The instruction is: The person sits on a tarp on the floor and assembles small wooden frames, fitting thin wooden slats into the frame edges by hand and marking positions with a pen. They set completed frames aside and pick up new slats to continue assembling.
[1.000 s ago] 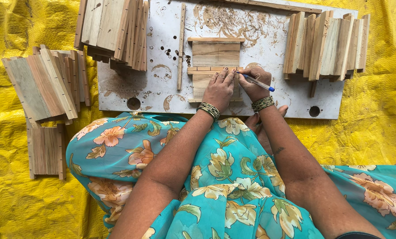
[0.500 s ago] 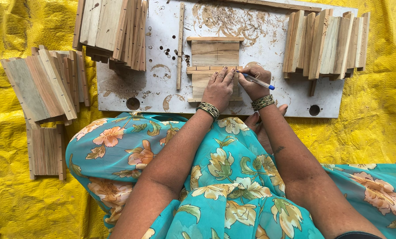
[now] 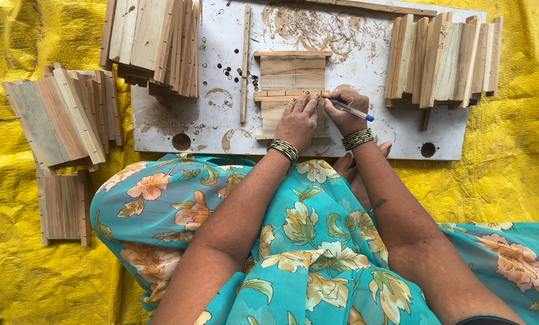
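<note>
A small wooden panel [image 3: 292, 72] of joined slats lies on a white work board [image 3: 221, 120]. A thin wooden strip [image 3: 275, 93] lies across it. My left hand [image 3: 296, 120] presses flat on the lower part of the panel, fingers against the strip. My right hand [image 3: 344, 111] holds a blue pen [image 3: 352, 111], its tip at the strip's right end. Both wrists wear bead bangles.
Stacks of wooden slats stand on the board at top left [image 3: 152, 42] and right [image 3: 444, 60]. More slats [image 3: 58, 117] and a flat panel [image 3: 65, 207] lie on the yellow tarp [image 3: 510, 168] at left. A narrow stick [image 3: 245, 63] lies upright beside the panel.
The pen in my right hand has shifted slightly left along the strip; my left hand stays pressed on the panel.
</note>
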